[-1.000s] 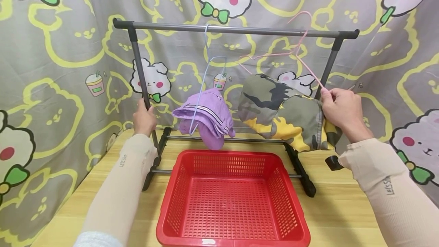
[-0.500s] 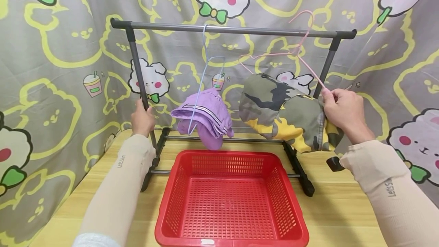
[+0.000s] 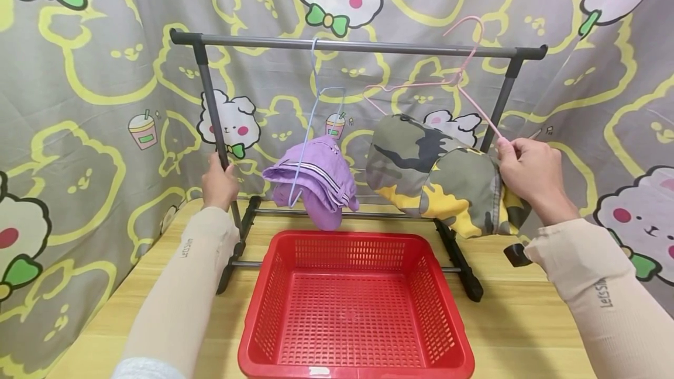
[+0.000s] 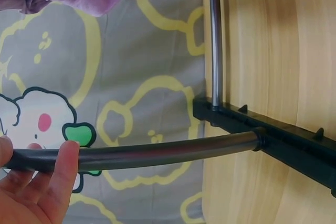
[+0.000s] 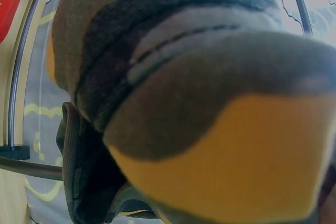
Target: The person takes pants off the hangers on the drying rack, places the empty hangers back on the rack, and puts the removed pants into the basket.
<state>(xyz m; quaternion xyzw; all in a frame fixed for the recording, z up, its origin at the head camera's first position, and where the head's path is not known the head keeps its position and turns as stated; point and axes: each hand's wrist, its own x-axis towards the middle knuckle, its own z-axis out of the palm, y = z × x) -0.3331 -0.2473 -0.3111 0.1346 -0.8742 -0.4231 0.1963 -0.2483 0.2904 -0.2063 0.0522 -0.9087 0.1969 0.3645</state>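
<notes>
My left hand (image 3: pixel 219 183) grips the left post (image 4: pixel 157 153) of a grey metal clothes rack; the left wrist view shows fingers around the tube. With my right hand (image 3: pixel 534 171) I pinch the lower right corner of a pink wire hanger (image 3: pixel 480 111). A camouflage hat (image 3: pixel 405 148) in grey, black and yellow hangs from this hanger, close to that hand, and fills most of the right wrist view. The hanger's hook stands above the top bar (image 3: pixel 389 47), its neck crossing in front of the bar. A purple cap (image 3: pixel 321 168) hangs on a blue hanger (image 3: pixel 315 69) hooked over the bar.
A red plastic basket (image 3: pixel 463 344) with perforated walls stands on the wooden table (image 3: pixel 526 326) in front of the rack. Black rack feet (image 3: pixel 468 279) rest on the table at both sides. A patterned curtain (image 3: pixel 95 192) hangs behind.
Compared with half a second ago, my right hand has shifted slightly right, with the pink hanger's corner and the camouflage hat shifting too. My left hand stays on the post.
</notes>
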